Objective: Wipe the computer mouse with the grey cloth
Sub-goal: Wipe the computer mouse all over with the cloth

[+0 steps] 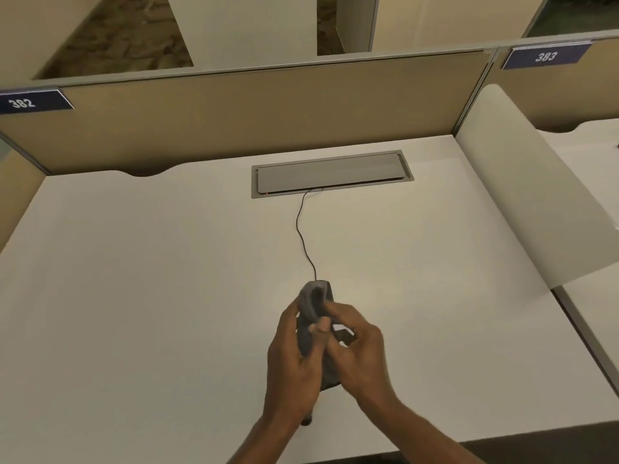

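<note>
I hold the black computer mouse (pixel 330 290) above the white desk (pixel 150 296), near its front middle, and most of it is hidden. The grey cloth (pixel 311 304) is draped over its left side and hangs down between my palms. My left hand (pixel 290 358) grips the cloth against the mouse, thumb pressed on the fabric. My right hand (pixel 360 349) closes on the mouse from the right, with a bit of black showing between its fingers. The thin black cable (pixel 301 236) runs from the mouse's far end to the desk's cable hatch.
A grey cable hatch (pixel 331 174) is set into the desk's back. A tan partition (pixel 251 118) with labels 382 and 383 closes the rear. A white side divider (pixel 522 202) stands to the right, and a neighbouring desk lies beyond it.
</note>
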Demonstrator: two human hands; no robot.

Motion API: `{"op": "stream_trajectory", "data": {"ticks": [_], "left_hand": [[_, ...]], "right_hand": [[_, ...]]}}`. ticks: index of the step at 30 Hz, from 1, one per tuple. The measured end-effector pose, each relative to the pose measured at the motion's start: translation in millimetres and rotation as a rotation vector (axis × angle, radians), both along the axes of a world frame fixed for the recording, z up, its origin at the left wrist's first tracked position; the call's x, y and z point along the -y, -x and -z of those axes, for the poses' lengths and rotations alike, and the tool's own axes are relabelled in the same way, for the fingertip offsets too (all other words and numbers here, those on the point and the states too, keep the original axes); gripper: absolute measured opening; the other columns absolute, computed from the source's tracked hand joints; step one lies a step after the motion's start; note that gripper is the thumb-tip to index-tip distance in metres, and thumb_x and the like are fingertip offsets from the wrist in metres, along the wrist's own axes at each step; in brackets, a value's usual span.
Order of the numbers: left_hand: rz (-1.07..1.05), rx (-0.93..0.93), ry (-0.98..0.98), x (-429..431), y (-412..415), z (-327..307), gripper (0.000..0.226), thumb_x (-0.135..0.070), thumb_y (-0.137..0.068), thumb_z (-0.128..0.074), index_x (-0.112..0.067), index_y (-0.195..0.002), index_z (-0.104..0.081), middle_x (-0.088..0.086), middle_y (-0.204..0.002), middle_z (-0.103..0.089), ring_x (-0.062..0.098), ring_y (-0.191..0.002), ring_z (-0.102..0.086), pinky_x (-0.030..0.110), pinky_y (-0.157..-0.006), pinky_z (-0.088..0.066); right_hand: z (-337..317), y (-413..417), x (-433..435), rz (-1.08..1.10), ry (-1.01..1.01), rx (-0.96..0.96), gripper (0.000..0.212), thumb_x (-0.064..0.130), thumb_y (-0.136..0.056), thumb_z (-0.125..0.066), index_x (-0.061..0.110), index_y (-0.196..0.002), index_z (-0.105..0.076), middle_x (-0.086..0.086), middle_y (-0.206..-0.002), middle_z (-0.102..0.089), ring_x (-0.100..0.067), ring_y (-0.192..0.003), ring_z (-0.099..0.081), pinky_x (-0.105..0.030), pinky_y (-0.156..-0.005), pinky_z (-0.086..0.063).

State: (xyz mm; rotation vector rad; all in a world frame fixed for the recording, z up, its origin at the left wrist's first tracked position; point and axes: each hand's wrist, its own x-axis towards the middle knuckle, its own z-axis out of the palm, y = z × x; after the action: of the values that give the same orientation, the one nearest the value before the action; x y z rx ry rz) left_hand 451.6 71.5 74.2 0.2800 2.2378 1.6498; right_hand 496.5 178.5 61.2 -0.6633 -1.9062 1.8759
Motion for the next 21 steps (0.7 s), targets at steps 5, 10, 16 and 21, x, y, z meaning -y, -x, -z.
{"op": "stream_trajectory", "data": {"ticks": [5,10,16,21], "left_hand": [[-0.124,0.077,-0.009,14,12,5,0.040,-0.060,-0.097,-0.056,-0.049,-0.135,-0.061,-0.025,-0.110,-0.078,-0.005,-0.099,-0.076,0.012,-0.076,-0.061],[-0.271,0.066,0.125,28,33,25,0.026,-0.054,-0.103,-0.054,-0.038,-0.110,-0.073,-0.016,-0.088,-0.077,0.010,-0.087,-0.076,0.026,-0.074,-0.061],[-0.228,-0.244,0.435,19,61,29,0.039,-0.040,-0.106,-0.056,-0.022,-0.139,-0.066,0.000,-0.118,-0.076,0.023,-0.109,-0.066,0.039,-0.082,-0.058],[-0.088,-0.304,0.639,-4,83,41,0.040,-0.031,-0.106,-0.059,-0.025,-0.146,-0.058,-0.004,-0.139,-0.067,0.020,-0.132,-0.053,0.037,-0.073,-0.051]], "right_hand": [[4,-2,18,-0.301,0.068,-0.049,0.057,-0.007,-0.095,-0.060,0.026,-0.141,-0.064,0.003,-0.135,-0.070,-0.024,-0.122,-0.069,-0.033,-0.098,-0.060],[11,-4,-2,-0.507,0.316,0.027,0.064,-0.018,-0.089,-0.049,0.016,-0.140,-0.067,0.002,-0.141,-0.069,-0.020,-0.127,-0.068,-0.041,-0.103,-0.059],[48,14,-38,-0.076,-0.264,0.131,0.039,0.007,-0.089,-0.078,0.018,-0.126,-0.075,0.007,-0.127,-0.074,-0.008,-0.112,-0.071,-0.038,-0.096,-0.061],[88,32,-72,-0.262,-0.530,0.287,0.070,0.020,-0.086,-0.084,0.019,-0.149,-0.054,0.004,-0.156,-0.052,-0.018,-0.137,-0.054,-0.040,-0.108,-0.053]]}}
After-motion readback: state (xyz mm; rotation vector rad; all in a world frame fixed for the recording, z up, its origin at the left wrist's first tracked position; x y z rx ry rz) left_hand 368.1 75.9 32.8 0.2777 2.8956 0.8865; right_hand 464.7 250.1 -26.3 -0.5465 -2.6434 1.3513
